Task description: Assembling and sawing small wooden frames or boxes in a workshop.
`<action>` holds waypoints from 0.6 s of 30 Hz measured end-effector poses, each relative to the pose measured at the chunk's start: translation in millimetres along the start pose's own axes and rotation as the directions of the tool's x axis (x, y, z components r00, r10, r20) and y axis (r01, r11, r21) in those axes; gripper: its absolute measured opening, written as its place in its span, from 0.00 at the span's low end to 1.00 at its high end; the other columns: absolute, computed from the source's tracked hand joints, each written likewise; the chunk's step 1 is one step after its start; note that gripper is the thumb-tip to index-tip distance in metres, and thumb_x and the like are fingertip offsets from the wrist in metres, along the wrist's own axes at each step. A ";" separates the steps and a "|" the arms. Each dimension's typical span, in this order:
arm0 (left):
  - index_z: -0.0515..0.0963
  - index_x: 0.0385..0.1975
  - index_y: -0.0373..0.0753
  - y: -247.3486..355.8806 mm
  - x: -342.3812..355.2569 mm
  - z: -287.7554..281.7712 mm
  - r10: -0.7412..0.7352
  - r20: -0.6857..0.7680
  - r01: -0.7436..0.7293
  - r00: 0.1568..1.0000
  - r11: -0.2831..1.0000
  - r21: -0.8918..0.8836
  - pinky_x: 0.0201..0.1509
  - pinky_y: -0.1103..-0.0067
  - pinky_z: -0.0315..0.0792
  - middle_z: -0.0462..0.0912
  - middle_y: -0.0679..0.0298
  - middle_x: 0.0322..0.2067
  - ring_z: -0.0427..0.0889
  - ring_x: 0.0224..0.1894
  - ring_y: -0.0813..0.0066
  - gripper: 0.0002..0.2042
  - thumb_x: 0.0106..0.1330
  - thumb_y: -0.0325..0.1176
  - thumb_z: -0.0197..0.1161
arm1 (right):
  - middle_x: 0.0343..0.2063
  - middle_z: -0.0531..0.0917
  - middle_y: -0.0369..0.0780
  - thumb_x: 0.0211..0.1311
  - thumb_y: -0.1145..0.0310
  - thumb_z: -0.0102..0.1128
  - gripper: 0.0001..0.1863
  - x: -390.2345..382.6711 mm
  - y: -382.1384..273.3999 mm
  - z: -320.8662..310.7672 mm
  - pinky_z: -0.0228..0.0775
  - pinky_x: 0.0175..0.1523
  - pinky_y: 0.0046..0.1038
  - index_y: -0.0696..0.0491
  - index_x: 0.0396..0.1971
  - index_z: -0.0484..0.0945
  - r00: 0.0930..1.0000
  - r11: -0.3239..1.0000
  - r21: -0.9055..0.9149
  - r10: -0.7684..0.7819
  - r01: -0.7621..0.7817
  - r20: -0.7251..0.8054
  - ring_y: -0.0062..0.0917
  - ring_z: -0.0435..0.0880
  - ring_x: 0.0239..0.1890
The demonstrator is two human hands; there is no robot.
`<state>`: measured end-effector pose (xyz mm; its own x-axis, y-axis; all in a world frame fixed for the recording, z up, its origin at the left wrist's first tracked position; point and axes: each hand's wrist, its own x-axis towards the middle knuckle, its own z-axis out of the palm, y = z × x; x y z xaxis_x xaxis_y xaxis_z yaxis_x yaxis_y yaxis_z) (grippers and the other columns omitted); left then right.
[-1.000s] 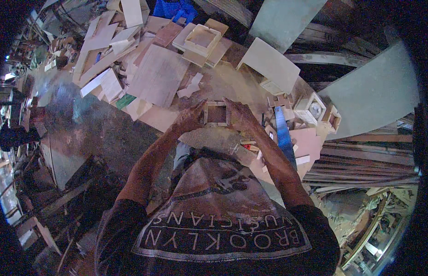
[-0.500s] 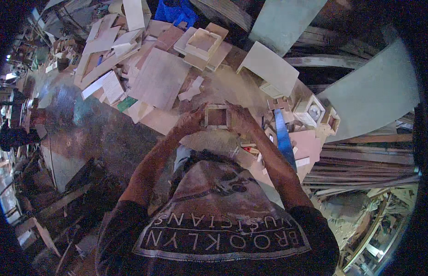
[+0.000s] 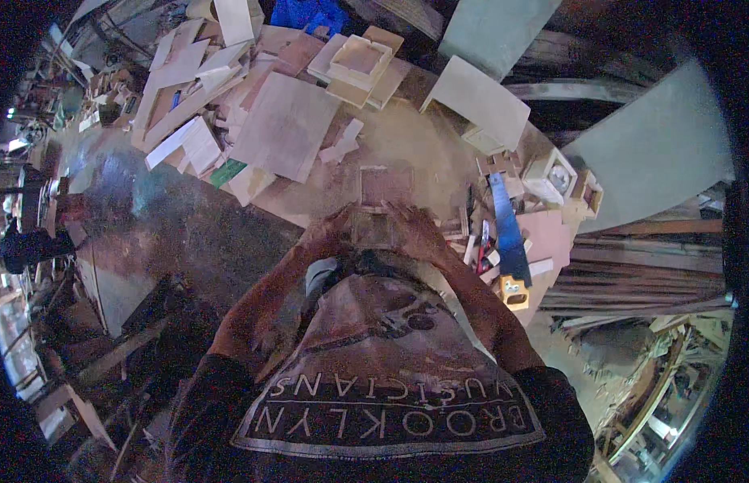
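Observation:
Close to my body, a small square wooden frame [image 3: 373,232] is held between my two hands, dim and slightly blurred. My left hand [image 3: 330,229] grips its left side. Around the right side are the fingers of my right hand [image 3: 416,229]. Just beyond my fingertips, a reddish-brown square piece with a pale edge [image 3: 387,185] lies on the workbench [image 3: 406,137].
At the bench's right are a handsaw [image 3: 509,225], small tools, a pale hexagonal wooden box [image 3: 550,175] and a tilted board [image 3: 479,101]. Loose panels [image 3: 286,125] cover the left side. A stacked square wooden box [image 3: 360,63] stands at the back.
Both hands have drawn the wooden frame toward my body. The reddish-brown square piece now shows on the bench beyond them, and the saw's yellow handle has come into sight beside my right arm.

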<state>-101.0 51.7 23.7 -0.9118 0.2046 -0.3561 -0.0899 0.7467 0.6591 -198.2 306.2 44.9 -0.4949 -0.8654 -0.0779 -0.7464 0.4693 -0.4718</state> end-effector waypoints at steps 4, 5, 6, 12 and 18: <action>0.49 0.66 0.42 -18.2 -7.9 -10.7 0.152 -0.091 -0.147 0.984 0.987 0.066 0.53 0.62 0.72 0.62 0.53 0.62 0.72 0.54 0.49 0.50 0.43 0.42 0.74 | 0.59 0.66 0.48 0.50 0.63 0.61 0.42 17.2 -8.9 16.3 0.57 0.61 0.46 0.50 0.66 0.51 1.000 1.000 -0.004 -0.003 0.003 -0.002 0.46 0.66 0.58; 0.50 0.66 0.42 -20.6 -10.7 -18.8 0.186 -0.107 -0.171 0.977 0.976 0.135 0.52 0.62 0.72 0.63 0.53 0.61 0.73 0.53 0.49 0.49 0.44 0.41 0.73 | 0.60 0.65 0.47 0.53 0.63 0.58 0.40 24.2 -12.3 19.6 0.57 0.61 0.46 0.49 0.66 0.51 0.998 0.999 0.001 0.040 -0.040 0.043 0.46 0.65 0.58; 0.50 0.66 0.42 -23.4 -15.1 -29.3 0.223 -0.147 -0.203 0.964 0.969 0.138 0.52 0.62 0.72 0.63 0.53 0.61 0.73 0.53 0.49 0.49 0.44 0.41 0.73 | 0.61 0.64 0.47 0.55 0.63 0.56 0.38 31.3 -16.6 22.1 0.56 0.61 0.47 0.48 0.65 0.52 0.981 0.992 -0.010 0.123 -0.123 0.147 0.46 0.64 0.59; 0.50 0.66 0.42 -50.0 -33.6 -75.5 0.054 -0.048 -0.053 0.997 0.998 0.018 0.51 0.62 0.73 0.62 0.52 0.62 0.73 0.53 0.48 0.45 0.49 0.41 0.69 | 0.60 0.64 0.47 0.45 0.59 0.67 0.47 74.7 -51.9 19.7 0.54 0.62 0.47 0.45 0.66 0.51 0.991 0.991 0.047 0.127 -0.129 0.034 0.45 0.63 0.59; 0.49 0.67 0.42 -86.6 -15.6 -69.0 0.213 -0.221 -0.171 0.952 0.966 0.196 0.46 0.63 0.75 0.62 0.51 0.62 0.77 0.48 0.50 0.42 0.53 0.45 0.64 | 0.59 0.65 0.48 0.34 0.53 0.75 0.59 104.4 -66.4 18.7 0.51 0.63 0.47 0.44 0.68 0.46 0.964 0.975 -0.049 0.224 -0.219 0.142 0.46 0.61 0.61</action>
<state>-106.6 -59.8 17.8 -0.9753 0.2144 -0.0523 0.1477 0.8101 0.5674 -192.0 181.4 51.7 -0.5812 -0.7545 -0.3049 -0.6407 0.6552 -0.4002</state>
